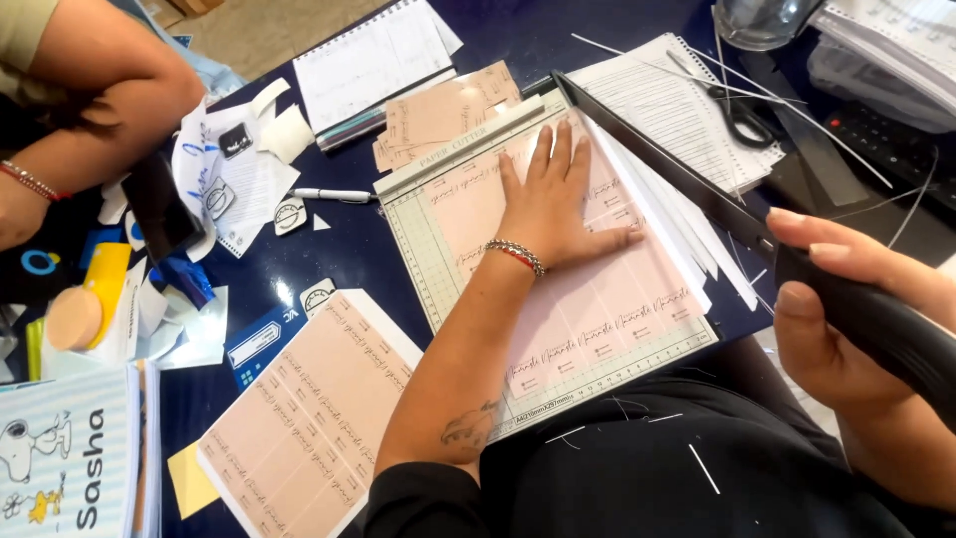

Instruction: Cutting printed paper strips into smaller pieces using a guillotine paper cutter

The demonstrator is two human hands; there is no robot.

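My left hand [554,205] lies flat, fingers spread, pressing a pale pink printed sheet [597,319] onto the gridded base of a paper cutter [428,264]. A beaded bracelet is on that wrist. My right hand [827,299] is closed around the black handle [876,319] of the cutter's blade arm [657,159], which is raised at an angle above the sheet's right edge. Thin white paper strips lie under and beside the blade.
A second pink printed sheet [304,418] lies at lower left on the dark blue table [378,249]. Cut pink cards [443,115], a spiral notebook [373,60], a pen [334,195], scissors [737,110] and scraps are around. Another person's arm [90,110] rests at upper left.
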